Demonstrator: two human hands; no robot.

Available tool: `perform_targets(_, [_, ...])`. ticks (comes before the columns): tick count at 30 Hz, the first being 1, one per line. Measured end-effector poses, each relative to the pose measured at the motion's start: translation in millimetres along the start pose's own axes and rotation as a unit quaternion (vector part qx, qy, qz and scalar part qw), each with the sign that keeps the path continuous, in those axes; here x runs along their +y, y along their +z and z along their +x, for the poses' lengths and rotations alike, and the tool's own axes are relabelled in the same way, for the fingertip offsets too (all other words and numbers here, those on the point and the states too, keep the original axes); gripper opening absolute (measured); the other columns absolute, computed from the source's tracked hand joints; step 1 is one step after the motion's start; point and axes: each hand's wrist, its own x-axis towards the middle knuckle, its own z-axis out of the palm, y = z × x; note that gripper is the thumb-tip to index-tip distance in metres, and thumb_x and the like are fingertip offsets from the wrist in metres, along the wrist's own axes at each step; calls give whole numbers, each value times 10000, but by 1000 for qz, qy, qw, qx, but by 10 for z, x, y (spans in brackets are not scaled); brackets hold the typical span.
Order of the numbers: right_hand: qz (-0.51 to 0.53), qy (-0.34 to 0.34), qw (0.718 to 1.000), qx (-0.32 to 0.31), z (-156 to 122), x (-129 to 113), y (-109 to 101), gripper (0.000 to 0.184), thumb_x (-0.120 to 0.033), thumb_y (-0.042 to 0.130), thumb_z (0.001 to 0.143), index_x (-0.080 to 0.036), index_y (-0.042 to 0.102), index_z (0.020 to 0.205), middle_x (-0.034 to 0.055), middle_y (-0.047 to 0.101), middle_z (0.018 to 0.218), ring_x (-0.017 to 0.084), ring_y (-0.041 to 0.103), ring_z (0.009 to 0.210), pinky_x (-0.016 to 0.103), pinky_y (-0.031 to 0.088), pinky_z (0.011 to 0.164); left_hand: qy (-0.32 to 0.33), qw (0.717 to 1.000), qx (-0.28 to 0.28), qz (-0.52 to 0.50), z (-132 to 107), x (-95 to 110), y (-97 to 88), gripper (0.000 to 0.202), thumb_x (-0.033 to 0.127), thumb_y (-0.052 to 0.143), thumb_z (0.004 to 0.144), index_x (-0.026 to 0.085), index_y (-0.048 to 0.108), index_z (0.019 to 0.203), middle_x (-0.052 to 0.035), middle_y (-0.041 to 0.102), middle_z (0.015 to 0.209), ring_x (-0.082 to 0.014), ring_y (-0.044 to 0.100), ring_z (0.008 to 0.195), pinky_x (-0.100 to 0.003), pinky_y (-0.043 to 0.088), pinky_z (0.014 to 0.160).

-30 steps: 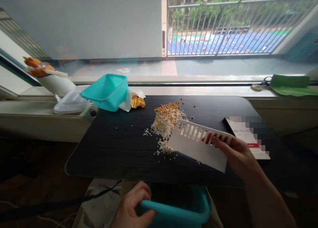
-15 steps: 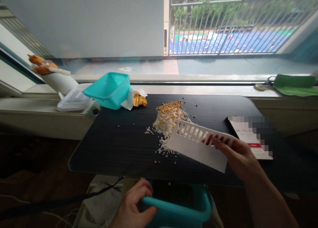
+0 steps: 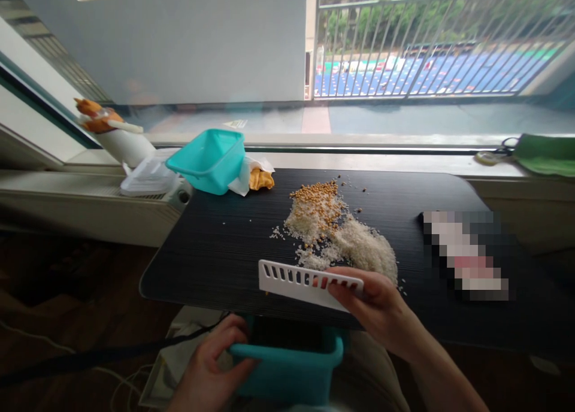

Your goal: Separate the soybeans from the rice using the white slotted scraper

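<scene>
My right hand is closed on a white slotted plastic panel, held tilted over the table's front edge. Behind the panel lies a heap of white rice. It adjoins a second heap topped with yellow beans, probably soybeans. Below the table edge, my left hand grips the left rim of a teal plastic bin, thumb outside and fingers over the rim. The inside of the bin is dark, so its contents cannot be made out.
On the black table, a teal container stands tilted at the back left beside a crumpled yellow cloth. A blurred-out device lies at the right. A green cloth rests on the windowsill.
My right hand has brought the panel left and toward the front edge, tilting it more edge-on. The right rice heap now shows. My left hand and the bin have shifted left.
</scene>
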Motion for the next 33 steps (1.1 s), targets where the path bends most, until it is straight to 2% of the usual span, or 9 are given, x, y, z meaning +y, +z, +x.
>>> perform_targets(4, [-29,-35,996,-75,-117,-115,-73,215,-278,559,930,-202,758,951,32,765,858,167,697,739,216,537,658,42,999,15,12,-21,-85,-105,120,168,689,702,198,634,599,-6,659,738,-178,665,687,-201,517,631])
perform_targets(6, [-32,-63,995,-75,-210,-143,-86,199,-234,550,930,-218,745,966,29,760,879,163,700,764,213,536,691,54,998,15,9,-21,-69,-89,143,173,692,709,195,624,585,-6,650,723,-175,662,672,-205,515,637])
perform_targets(7, [-35,-74,996,-43,-254,-141,-70,194,-227,554,925,-229,741,975,29,761,890,166,704,771,212,540,698,52,999,12,8,-19,-48,-66,147,166,695,705,193,621,581,-6,648,724,-175,662,672,-208,515,644])
perform_targets(10, [-71,-70,988,115,-352,-75,59,155,-242,602,889,-257,745,945,22,776,891,174,716,721,196,554,639,22,1000,-14,5,-7,32,33,133,119,687,691,193,626,598,-11,655,764,-185,674,715,-211,517,661])
perform_targets(15, [-55,6,972,230,-431,66,237,165,-336,634,859,-245,764,906,5,787,799,178,709,599,202,564,555,20,998,-55,1,6,92,191,159,71,646,677,205,603,603,9,631,759,-176,661,721,-199,499,648])
perform_targets(19, [-37,57,945,320,-509,112,118,180,-392,670,821,-239,761,848,7,797,805,224,742,685,242,590,652,29,997,-75,13,25,88,247,173,59,624,678,213,575,614,14,624,781,-171,651,746,-201,492,680])
perform_targets(23, [-75,79,920,375,-534,177,-87,204,-407,664,821,-241,769,877,17,802,829,241,748,728,252,580,646,39,996,-83,20,42,100,255,167,73,624,688,211,562,616,14,624,788,-167,651,752,-197,490,688])
perform_targets(28, [-115,87,891,431,-487,236,-248,253,-422,667,816,-224,771,935,34,795,890,255,738,818,291,558,759,44,995,-83,26,44,119,255,161,75,619,690,210,560,623,9,627,792,-171,655,759,-202,495,689])
perform_targets(33, [-29,82,908,410,-375,188,-275,256,-421,699,802,-229,761,960,18,795,866,236,727,793,291,560,735,34,996,-82,31,44,135,258,157,98,633,705,208,557,622,11,618,780,-166,651,740,-198,491,674])
